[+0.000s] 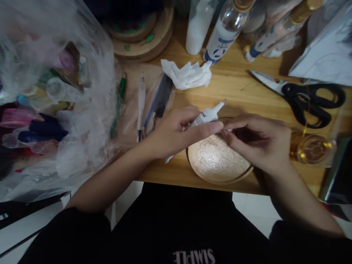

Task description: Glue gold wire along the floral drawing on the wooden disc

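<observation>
My left hand (180, 128) is closed around a white tube (208, 116) with dark print. The tube's narrow nozzle points up and to the right, uncapped. Thumb and forefinger of my right hand (254, 139) pinch a small whitish piece (228, 129), too small to identify, close to my left thumb tip. Beneath both hands lies a round wooden disc (217, 172) with a raised rim and a flower pattern drawn in dark lines. My hands hide its upper part.
A clear plastic bag (96, 73) of small items fills the left. Beyond my hands are a crumpled tissue (189, 75) and bottles (224, 35). Black-handled scissors (299, 97) and a spool of golden thread (312, 148) lie right. Pens (141, 106) rest left of my hands.
</observation>
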